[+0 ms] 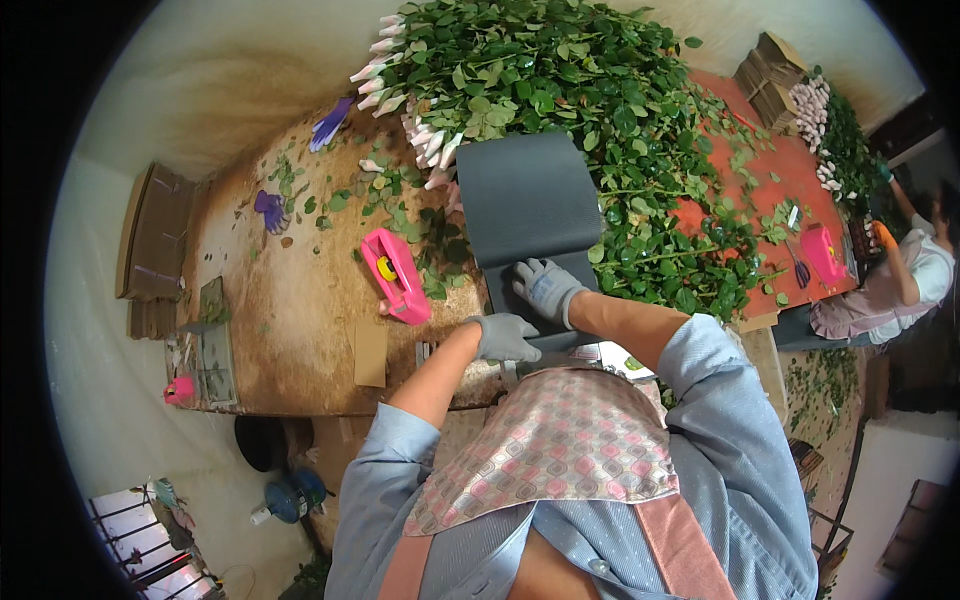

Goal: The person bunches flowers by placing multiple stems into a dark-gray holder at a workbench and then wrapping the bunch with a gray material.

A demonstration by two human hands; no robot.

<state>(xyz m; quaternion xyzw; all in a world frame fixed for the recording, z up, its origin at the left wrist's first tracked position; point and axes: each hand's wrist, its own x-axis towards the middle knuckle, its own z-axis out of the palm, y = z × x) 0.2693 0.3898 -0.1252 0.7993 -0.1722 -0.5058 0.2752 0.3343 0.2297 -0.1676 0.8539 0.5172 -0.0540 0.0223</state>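
Note:
Both hands wear grey work gloves. My right hand (549,289) rests with its fingers spread on the lower part of a dark ribbed sheet (529,199), whose upper part stands over the stems. My left hand (506,337) lies at the sheet's near left edge, thumb and fingers apart; whether it pinches that edge is unclear. Beyond the sheet is a large heap of leafy rose stems (555,82), with pale pink wrapped buds (431,142) at the left. A pink tape dispenser (397,277) with a yellow core stands left of my hands.
On the wooden table (292,330) lie purple gloves (271,211), loose leaves and a cardboard piece (370,355). Folded cardboard (154,232) leans at the left wall. At right, a co-worker (892,277) stands by a red tabletop (795,176) with another dispenser (823,255) and more roses.

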